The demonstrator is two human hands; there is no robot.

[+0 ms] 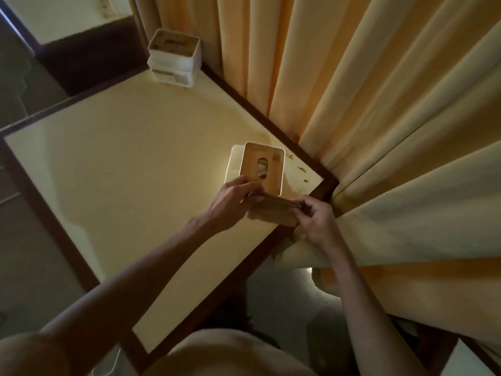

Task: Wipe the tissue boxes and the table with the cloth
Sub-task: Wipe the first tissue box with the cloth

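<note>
Both hands hold the cloth [273, 210] stretched between them just above the desk [130, 169]: the left hand [233, 198] pinches its left end, the right hand [315, 218] pinches its right end, each grip clamped on the fabric. The cloth hangs at the near edge of the closer tissue box [261, 166], which stands by the right corner of the desk beside the curtain [379, 118]. It appears the cloth is being folded or readied, so wiping looks barely begun. Brown crumbs [301, 168] lie on the desk to the right of this box. The stacked tissue boxes [174, 58] at the far corner stand well apart from the hands.
</note>
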